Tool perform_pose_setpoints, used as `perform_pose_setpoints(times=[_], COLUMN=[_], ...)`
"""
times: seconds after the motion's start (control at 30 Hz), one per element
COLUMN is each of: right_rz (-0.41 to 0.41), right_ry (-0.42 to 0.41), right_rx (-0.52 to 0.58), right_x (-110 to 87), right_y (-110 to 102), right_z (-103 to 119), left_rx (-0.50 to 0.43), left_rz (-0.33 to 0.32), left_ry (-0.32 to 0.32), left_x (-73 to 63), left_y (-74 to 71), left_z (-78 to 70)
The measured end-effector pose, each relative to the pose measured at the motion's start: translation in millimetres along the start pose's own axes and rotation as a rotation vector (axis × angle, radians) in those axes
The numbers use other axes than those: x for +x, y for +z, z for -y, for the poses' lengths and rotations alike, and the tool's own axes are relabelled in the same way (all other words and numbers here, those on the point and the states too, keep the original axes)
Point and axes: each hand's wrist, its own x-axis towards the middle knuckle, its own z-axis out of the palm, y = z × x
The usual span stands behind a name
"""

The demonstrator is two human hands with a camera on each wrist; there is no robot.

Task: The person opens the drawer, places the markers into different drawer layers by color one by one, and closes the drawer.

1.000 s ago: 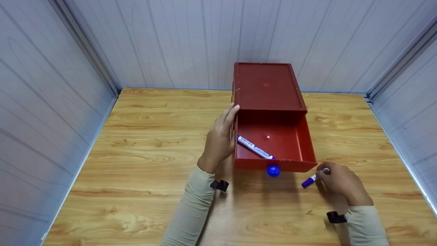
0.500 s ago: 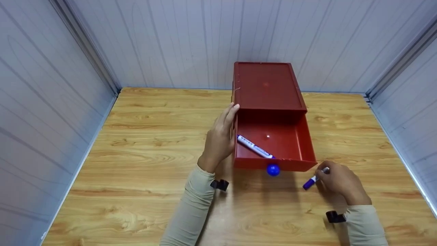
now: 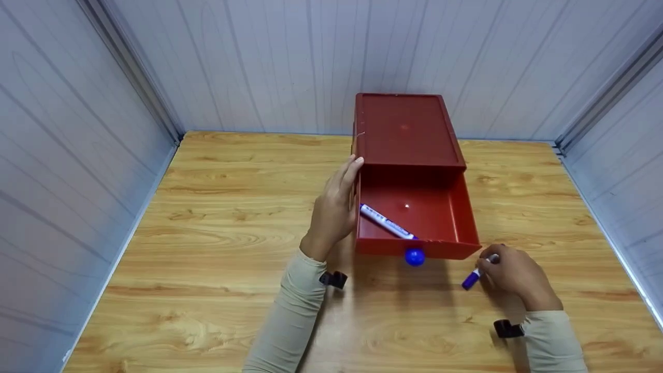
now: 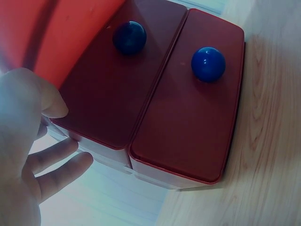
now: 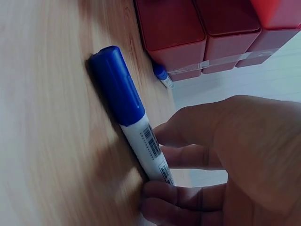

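Observation:
My right hand (image 3: 515, 274) pinches a white marker (image 5: 146, 146) with a blue cap between thumb and fingers, low over the table to the right of the red drawer unit (image 3: 409, 129). Its cap points toward the front left in the head view. My left hand (image 3: 334, 210) rests along the unit's left side with fingers extended. The top drawer (image 3: 418, 249) is pulled out, with a blue ball knob (image 3: 414, 257) on its front. Inside it, another white marker (image 3: 386, 221) lies slanted against the left wall.
Below the pulled-out drawer, two closed drawers with blue knobs (image 4: 208, 64) show in the left wrist view. A further blue-capped marker (image 5: 161, 72) lies beside the unit's base. Pale panels (image 3: 269, 67) wall in the wooden table (image 3: 207, 248) at the back and sides.
The capped end of the marker in my right hand has shifted slightly right and toward the front. My left hand and the drawer have stayed in place.

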Motion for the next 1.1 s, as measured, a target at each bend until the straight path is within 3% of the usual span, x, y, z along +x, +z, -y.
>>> perform_pose_setpoints(times=[0.67,1.1], right_rz=[-0.001,-0.1], right_ry=[0.047,0.02], right_rx=[0.09,0.105], right_x=[-0.8,-4.2], right_y=[2.3,-0.6], right_z=[0.3,2.9], left_rx=[-0.005,0.0], left_rz=[-0.003,-0.006], left_ry=[-0.009,-0.006], left_x=[-1.8,-1.6], left_y=[-0.8,-0.4], left_z=[0.7,0.9])
